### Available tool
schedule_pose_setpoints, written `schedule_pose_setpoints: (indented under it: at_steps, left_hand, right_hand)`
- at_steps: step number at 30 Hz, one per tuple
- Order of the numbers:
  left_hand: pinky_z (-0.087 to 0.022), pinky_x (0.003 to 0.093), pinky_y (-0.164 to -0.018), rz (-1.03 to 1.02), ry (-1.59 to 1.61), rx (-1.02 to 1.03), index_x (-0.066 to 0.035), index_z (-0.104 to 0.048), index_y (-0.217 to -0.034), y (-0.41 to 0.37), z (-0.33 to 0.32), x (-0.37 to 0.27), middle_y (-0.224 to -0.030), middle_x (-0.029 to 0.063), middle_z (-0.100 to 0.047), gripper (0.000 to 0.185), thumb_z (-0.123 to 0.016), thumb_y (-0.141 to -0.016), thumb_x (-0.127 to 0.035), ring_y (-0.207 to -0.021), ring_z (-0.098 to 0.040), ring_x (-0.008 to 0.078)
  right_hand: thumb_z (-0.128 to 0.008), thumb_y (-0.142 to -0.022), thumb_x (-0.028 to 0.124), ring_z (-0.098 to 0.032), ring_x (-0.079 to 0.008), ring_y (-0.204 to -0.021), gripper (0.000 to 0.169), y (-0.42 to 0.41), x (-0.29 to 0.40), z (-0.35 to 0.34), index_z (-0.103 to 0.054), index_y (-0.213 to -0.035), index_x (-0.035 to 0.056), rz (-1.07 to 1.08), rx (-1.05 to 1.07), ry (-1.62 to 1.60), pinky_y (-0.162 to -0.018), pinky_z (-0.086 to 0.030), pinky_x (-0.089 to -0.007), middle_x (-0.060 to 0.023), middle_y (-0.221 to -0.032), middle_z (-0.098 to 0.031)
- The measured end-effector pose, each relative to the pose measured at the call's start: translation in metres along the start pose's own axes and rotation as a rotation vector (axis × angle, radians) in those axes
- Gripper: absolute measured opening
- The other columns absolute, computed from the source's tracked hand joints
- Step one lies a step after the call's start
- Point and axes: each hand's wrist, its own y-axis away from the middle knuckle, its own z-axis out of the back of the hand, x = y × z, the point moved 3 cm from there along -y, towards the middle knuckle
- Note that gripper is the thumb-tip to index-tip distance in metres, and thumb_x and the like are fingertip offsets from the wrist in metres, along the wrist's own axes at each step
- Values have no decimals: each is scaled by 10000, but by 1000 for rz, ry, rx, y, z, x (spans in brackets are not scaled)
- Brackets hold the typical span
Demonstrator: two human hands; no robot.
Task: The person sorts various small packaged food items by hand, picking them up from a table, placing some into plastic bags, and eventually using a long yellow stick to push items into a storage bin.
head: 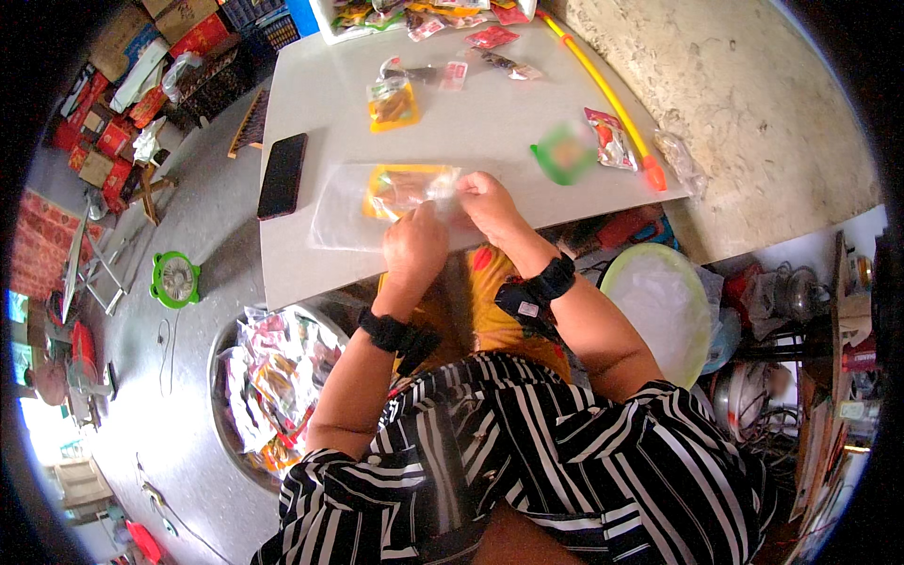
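A clear plastic bag [337,215] lies flat on the grey table [332,106] before me, with a yellow-edged food packet [395,189] inside or under it; I cannot tell which. My left hand [417,244] rests on the lower edge of the bag, fingers curled on the plastic. At the bag's right end my right hand [489,205] pinches the film between thumb and fingers. Another yellow packet [393,106] lies farther back, near small dark and red packets. A green packet [565,152], blurred, and a red and white packet [611,140] lie to the right.
A black phone [282,175] lies at the table's left edge. A white container [328,25] of packets stands at the back, and a yellow tube [600,81] runs along the right side. Below left is a metal basin [217,395] full of packets; a round green-rimmed lid or tub [657,311] is below right.
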Motion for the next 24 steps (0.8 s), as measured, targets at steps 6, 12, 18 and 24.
schedule_pose_setpoints:
  at_steps: [6, 12, 18, 24]
  left_hand:
    - [-428, 415, -672, 61, 63, 83, -56, -503, -974, -3, 10, -5, -860, 155, -565, 272, -419, -745, -176, -780, -534, 340]
    - [-428, 413, -665, 2, 125, 69, -98, -508, -974, -8, 15, 0, -852, 149, -568, 253, -412, -770, -213, -785, -534, 334]
    - [-433, 404, -646, -24, 142, 104, -102, -513, -966, -11, 12, 9, -806, 146, -573, 247, -416, -780, -232, -760, -544, 322]
    - [-433, 365, -604, 27, 141, 220, -68, -526, -957, -21, 16, 17, -710, 139, -566, 294, -499, -760, -285, -674, -557, 275]
  right_hand:
    - [-495, -759, 98, -527, -138, -703, 165, 0, -8, -13, -480, -886, -6, -172, 114, -457, -625, -446, -259, -66, -824, -529]
    - [-514, -778, 190, -533, -156, -723, 195, -20, -26, -18, -500, -872, 19, -231, 360, -634, -665, -450, -284, -68, -823, -546]
    - [-511, -784, 303, -501, -112, -637, 262, -24, -14, -23, -480, -826, 47, -43, 358, -213, -566, -444, -259, -26, -736, -502]
    - [-514, -784, 212, -487, -77, -649, 195, -18, -13, -11, -499, -822, 22, -143, 212, -438, -567, -422, -245, -22, -739, -513]
